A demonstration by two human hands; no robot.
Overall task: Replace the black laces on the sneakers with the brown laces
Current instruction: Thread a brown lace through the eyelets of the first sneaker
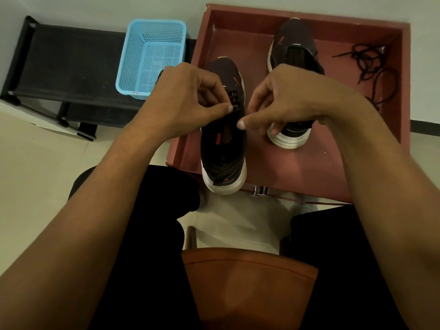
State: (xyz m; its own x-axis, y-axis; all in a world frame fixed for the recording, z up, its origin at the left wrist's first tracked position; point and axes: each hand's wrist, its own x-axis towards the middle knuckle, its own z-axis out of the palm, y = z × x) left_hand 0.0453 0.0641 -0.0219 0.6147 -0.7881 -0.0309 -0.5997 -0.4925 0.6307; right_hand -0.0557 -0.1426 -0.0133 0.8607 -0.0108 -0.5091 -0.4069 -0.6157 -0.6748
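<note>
Head view: left hand [188, 98] is curled tight, thumb and fingers pinching the dark lacing [234, 102] on the near sneaker [223, 151]. Right hand [292, 98] is curled just beside it, thumb out, but what it grips can't be made out. Near sneaker sits at the front edge of the red-brown counter [321, 167], heel overhanging. Second sneaker [292, 48] stands behind, loose black lace [371, 65] to its right. Blue basket [152, 55] sits off left on a black rack [59, 65].

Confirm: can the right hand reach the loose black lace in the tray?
Probably yes. The lace lies uncovered at the tray's right side, nothing between it and the right hand. That hand seems to pinch the near sneaker's lacing, so it must let go first.
</note>
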